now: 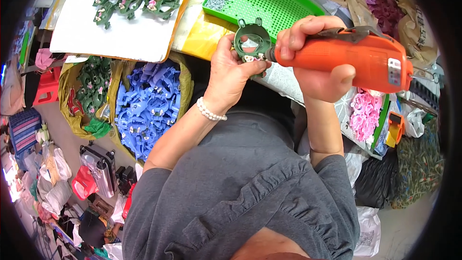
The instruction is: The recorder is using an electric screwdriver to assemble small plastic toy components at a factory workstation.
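At a cluttered bench (285,81), near a green perforated tray (272,5), gripping a dark green plastic ring (259,31) in the left hand (228,71) and, tip toward it, an orange electric screwdriver (344,60) in the right hand (315,84).

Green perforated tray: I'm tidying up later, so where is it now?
In the head view, the green tray sits at the top, just right of centre, beyond the orange power tool and right of the white board.
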